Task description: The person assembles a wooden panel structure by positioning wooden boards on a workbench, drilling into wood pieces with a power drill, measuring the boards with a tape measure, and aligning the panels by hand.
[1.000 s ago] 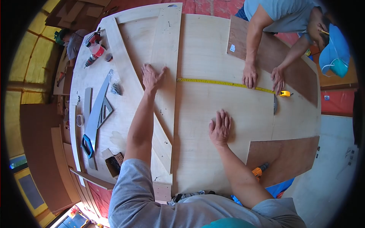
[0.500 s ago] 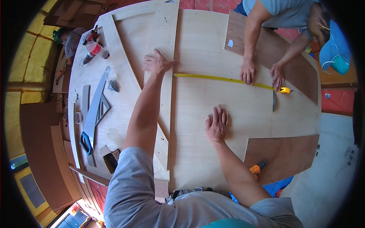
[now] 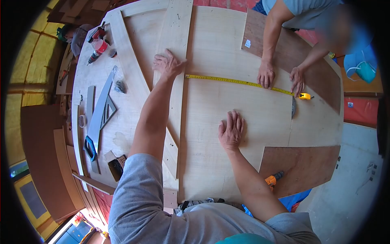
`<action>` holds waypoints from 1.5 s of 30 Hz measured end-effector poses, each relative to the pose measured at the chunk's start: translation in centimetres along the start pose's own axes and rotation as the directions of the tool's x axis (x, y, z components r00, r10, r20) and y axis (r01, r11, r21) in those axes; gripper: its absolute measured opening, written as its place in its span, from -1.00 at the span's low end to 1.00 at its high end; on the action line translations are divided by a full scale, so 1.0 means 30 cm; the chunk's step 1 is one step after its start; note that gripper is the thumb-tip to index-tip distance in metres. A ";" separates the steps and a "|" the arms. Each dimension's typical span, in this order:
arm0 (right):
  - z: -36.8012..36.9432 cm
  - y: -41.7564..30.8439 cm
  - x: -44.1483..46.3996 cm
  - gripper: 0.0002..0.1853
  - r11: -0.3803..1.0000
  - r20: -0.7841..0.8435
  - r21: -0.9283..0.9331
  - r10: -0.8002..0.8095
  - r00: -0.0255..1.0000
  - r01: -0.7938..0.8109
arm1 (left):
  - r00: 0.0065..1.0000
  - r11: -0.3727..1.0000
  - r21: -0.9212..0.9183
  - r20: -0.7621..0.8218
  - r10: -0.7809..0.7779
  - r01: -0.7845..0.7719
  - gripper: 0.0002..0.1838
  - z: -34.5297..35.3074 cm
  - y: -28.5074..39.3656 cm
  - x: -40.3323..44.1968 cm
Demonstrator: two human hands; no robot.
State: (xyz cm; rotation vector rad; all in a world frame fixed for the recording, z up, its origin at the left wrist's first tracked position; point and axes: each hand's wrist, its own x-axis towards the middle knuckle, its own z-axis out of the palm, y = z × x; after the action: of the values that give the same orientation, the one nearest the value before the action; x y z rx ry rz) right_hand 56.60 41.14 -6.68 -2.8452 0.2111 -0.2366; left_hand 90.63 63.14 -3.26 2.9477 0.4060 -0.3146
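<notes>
Shifting the pale plank [image 3: 175, 30] could cause the end of the yellow tape measure [image 3: 223, 79], set at its edge, to be displaced; the left hand [image 3: 168, 65] is spread on or just above it, nothing clasped. The right hand [image 3: 231, 129] is laid open on the plywood panel [image 3: 215, 171]. Tape is extended across panel, thin, dark-marked; its case [image 3: 304, 96] is seen beside a co-worker's hand [image 3: 297, 79].

Handsaw [image 3: 100, 112] left of diagonal board [image 3: 133, 57]; tape measure [image 3: 237, 82] right, across plywood sheet [image 3: 215, 162].
</notes>
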 end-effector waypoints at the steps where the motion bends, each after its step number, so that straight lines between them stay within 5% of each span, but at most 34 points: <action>1: 0.000 -0.001 -0.001 -0.38 1.000 -0.005 0.002 -0.004 1.000 0.004 | 1.000 1.000 0.001 0.001 -0.001 0.001 0.31 -0.001 0.001 0.003; 16: 0.009 -0.002 -0.001 -0.37 1.000 -0.018 -0.007 -0.004 1.000 0.004 | 0.996 1.000 -0.001 0.086 -0.030 0.031 0.28 -0.048 0.019 -0.011; 28: 0.011 -0.008 -0.001 -0.35 1.000 -0.009 -0.010 -0.005 1.000 0.005 | 0.999 0.999 0.035 0.050 -0.010 0.008 0.26 -0.034 0.011 -0.019; 30: 0.014 -0.009 -0.007 -0.36 1.000 -0.007 -0.016 -0.016 1.000 0.016 | 0.998 0.988 0.155 -0.057 0.000 0.009 0.26 -0.014 0.011 -0.026; 35: 0.023 -0.003 -0.006 -0.37 0.998 -0.032 -0.050 -0.046 0.998 0.045 | 1.000 0.999 0.036 -0.005 -0.024 0.024 0.14 -0.038 0.008 -0.010; 45: 0.020 -0.012 -0.008 -0.35 1.000 -0.021 -0.019 -0.021 1.000 0.021 | 1.000 1.000 0.004 0.020 -0.001 0.001 0.20 -0.025 0.007 -0.002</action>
State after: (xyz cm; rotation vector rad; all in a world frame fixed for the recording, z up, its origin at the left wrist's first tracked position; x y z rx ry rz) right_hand 56.51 41.68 -7.18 -2.8664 0.1885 -0.2707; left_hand 90.78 63.06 -2.51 2.9461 0.4051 -0.3453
